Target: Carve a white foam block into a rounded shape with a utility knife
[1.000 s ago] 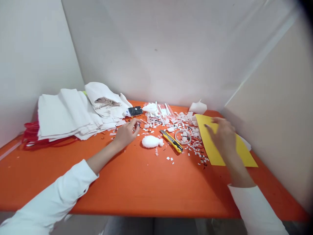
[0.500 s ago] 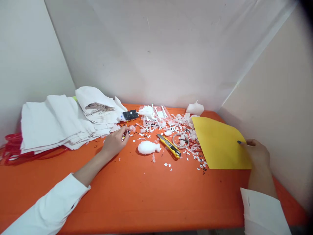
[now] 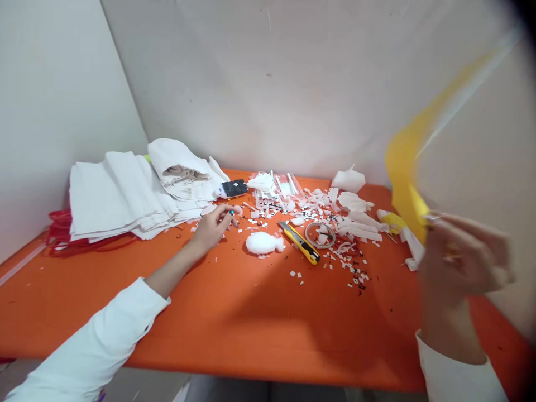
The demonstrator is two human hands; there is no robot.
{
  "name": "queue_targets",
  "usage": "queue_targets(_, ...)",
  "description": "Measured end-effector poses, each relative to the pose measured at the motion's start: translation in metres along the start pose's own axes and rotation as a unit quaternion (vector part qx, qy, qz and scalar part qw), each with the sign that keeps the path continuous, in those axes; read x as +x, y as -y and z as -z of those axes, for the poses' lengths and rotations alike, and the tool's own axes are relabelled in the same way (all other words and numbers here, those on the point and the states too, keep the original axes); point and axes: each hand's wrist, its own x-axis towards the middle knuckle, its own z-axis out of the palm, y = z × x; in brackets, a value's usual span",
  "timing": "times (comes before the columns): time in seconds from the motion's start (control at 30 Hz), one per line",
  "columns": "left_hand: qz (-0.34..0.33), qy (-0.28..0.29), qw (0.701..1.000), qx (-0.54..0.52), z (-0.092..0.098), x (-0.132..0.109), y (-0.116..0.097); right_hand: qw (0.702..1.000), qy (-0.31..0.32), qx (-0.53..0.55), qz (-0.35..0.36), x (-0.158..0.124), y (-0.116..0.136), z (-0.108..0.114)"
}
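Note:
On the right, my right hand [image 3: 464, 257] is raised and blurred, its fingers pinching the lower edge of a yellow sheet [image 3: 402, 162]. The sheet stands up and bends, seen nearly edge-on. My left hand [image 3: 211, 228] rests low over the orange table [image 3: 234, 301], fingers loosely curled and apart, with a teal nail showing and nothing visible in its grip. Just right of it lies a white fluffy fish-shaped piece [image 3: 263, 243]. A yellow utility knife [image 3: 300, 243] lies beside that, blade toward the back. A tape ring [image 3: 320, 235] sits next to the knife.
White folded cloths [image 3: 117, 195] are piled at the left over red netting [image 3: 61, 231]. A small black-and-white piece [image 3: 234, 188] and a clear tray [image 3: 288, 185] lie at the back. Paper scraps [image 3: 360, 220] and a crumpled white piece [image 3: 348, 180] spread right. Walls enclose the table.
My right hand has lifted the yellow sheet off the table and turned it upright, uncovering white and yellow scraps. My left hand stays by the cloths, its fingers slightly more apart. The view has shifted.

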Motion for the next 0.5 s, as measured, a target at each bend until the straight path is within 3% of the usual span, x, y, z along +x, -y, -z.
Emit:
queue_targets(0.03, 0.028, 0.035, 0.995, -0.088, 0.000, 0.002, 0.001, 0.995, -0.033, -0.025, 0.087, 0.001, 0.013, -0.011)
queue_targets(0.07, 0.053, 0.069, 0.981, -0.171, 0.000, 0.004, 0.003, 0.987, -0.011, -0.020, 0.156, 0.000, 0.024, -0.022)
queue_targets(0.17, 0.110, 0.133, 0.926, -0.337, 0.003, 0.007, 0.008, 0.962, 0.081, 0.017, 0.261, -0.007, 0.053, -0.045)
queue_targets(0.23, 0.138, 0.127, 0.906, -0.381, 0.005, 0.005, 0.010, 0.946, 0.133, 0.040, 0.291, -0.015, 0.066, -0.053)
queue_targets(0.3, 0.157, 0.110, 0.904, -0.381, 0.009, 0.003, 0.012, 0.932, 0.186, 0.049, 0.306, -0.024, 0.074, -0.058)
queue_targets(0.4, 0.172, 0.115, 0.920, -0.334, 0.011, 0.002, 0.013, 0.905, 0.290, 0.072, 0.304, -0.034, 0.077, -0.065)
queue_targets(0.5, 0.168, 0.137, 0.944, -0.250, 0.010, 0.003, 0.012, 0.881, 0.393, 0.114, 0.237, -0.040, 0.070, -0.073)
